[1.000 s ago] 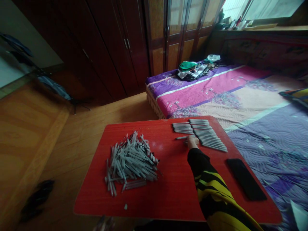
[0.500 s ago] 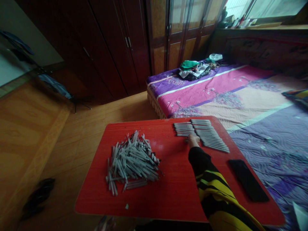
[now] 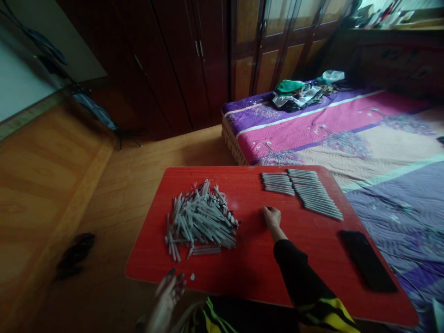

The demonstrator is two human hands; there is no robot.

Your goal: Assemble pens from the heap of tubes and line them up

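On the red table (image 3: 249, 259) lies a loose heap of grey pen-like sticks (image 3: 201, 219) at the left. Two neat rows of the same sticks (image 3: 301, 189) lie side by side at the far right. My right hand (image 3: 271, 216) rests on the bare tabletop between heap and rows, fingers curled downward, with nothing visible in it. My left hand (image 3: 168, 291) hovers at the near left edge of the table, blurred, fingers partly spread, holding nothing that I can make out.
A black phone (image 3: 367, 259) lies on the table's right side. A bed with a purple and pink quilt (image 3: 347, 134) adjoins the table on the right, clothes (image 3: 294, 92) piled at its far end. Dark wardrobes (image 3: 180, 60) stand behind. Dark footwear (image 3: 74, 254) lies on the wooden floor.
My right hand has drawn back from the neat rows toward the middle of the table. My left hand has come into view at the near edge. The view has shifted left.
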